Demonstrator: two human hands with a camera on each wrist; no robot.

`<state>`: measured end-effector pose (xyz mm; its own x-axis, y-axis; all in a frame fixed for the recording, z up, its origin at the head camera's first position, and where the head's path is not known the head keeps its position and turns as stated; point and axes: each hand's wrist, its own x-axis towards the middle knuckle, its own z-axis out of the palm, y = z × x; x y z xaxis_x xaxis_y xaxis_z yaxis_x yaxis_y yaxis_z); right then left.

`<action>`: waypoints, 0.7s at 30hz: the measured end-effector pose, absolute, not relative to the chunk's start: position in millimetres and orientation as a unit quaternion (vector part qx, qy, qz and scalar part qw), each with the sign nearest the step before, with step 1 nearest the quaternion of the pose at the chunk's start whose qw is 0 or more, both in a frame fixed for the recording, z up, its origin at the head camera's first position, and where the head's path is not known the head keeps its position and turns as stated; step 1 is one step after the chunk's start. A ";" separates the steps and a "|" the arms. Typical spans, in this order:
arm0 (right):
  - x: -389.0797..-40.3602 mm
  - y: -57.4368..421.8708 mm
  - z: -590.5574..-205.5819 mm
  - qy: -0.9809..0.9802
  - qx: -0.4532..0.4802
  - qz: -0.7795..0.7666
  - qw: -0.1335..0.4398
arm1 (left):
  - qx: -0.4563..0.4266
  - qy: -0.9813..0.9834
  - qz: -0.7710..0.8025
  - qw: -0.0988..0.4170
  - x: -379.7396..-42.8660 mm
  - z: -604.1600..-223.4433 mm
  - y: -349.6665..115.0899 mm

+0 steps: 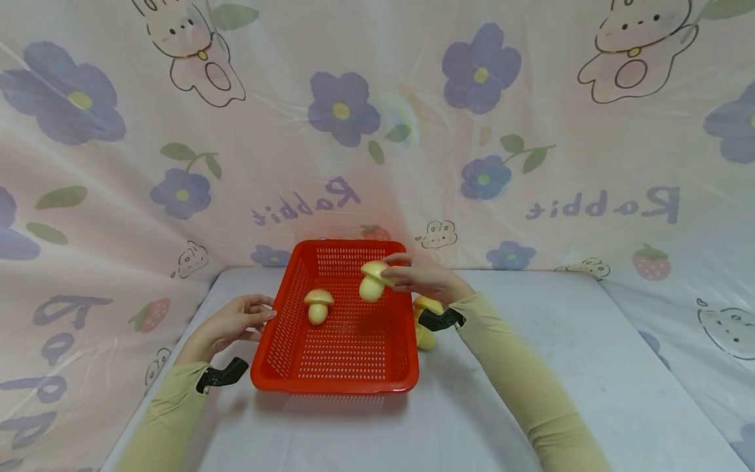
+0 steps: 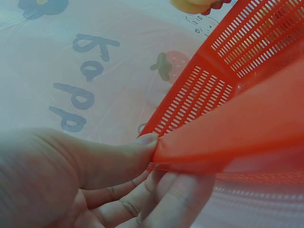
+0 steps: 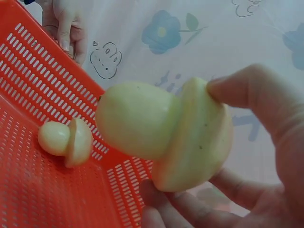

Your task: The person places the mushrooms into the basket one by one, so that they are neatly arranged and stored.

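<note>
A red plastic basket (image 1: 342, 385) with slotted walls stands on the table. My left hand (image 1: 238, 319) pinches its left rim between thumb and fingers, as the left wrist view shows up close. Over the right part of the basket, my right hand (image 1: 427, 276) holds a pale yellow toy mushroom (image 3: 137, 118) by its cap, the stem pointing away from the palm. A second toy mushroom (image 1: 318, 308) lies inside the basket on its left side. Just outside the right wall, more yellow mushroom shapes (image 1: 426, 338) are partly hidden by the basket and my right wrist.
The white table (image 1: 566, 354) runs out to both sides of the basket. Behind it hangs a pale curtain (image 1: 413, 164) printed with flowers and rabbits. A black strap device (image 1: 442, 319) sits on my right wrist, and another (image 1: 223, 375) on my left.
</note>
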<state>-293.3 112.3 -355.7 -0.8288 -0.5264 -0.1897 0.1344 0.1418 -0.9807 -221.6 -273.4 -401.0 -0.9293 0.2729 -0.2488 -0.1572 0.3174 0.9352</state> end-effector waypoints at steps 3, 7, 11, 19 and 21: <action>-296.8 102.8 -357.4 0.709 -0.133 -0.639 0.268 | 0.045 0.790 0.583 0.184 -221.1 -400.0 -273.4; -302.1 90.9 -360.1 0.709 -0.131 -0.634 0.278 | 0.050 0.785 0.588 0.186 -220.5 -398.9 -273.9; -306.7 80.1 -363.3 0.712 -0.129 -0.631 0.280 | 0.058 0.783 0.590 0.190 -220.4 -399.8 -275.2; -315.7 63.0 -365.7 0.716 -0.116 -0.629 0.280 | 0.044 0.787 0.586 0.189 -222.2 -402.1 -276.0; -317.5 59.7 -365.5 0.715 -0.112 -0.630 0.283 | 0.044 0.787 0.586 0.188 -222.5 -402.8 -276.6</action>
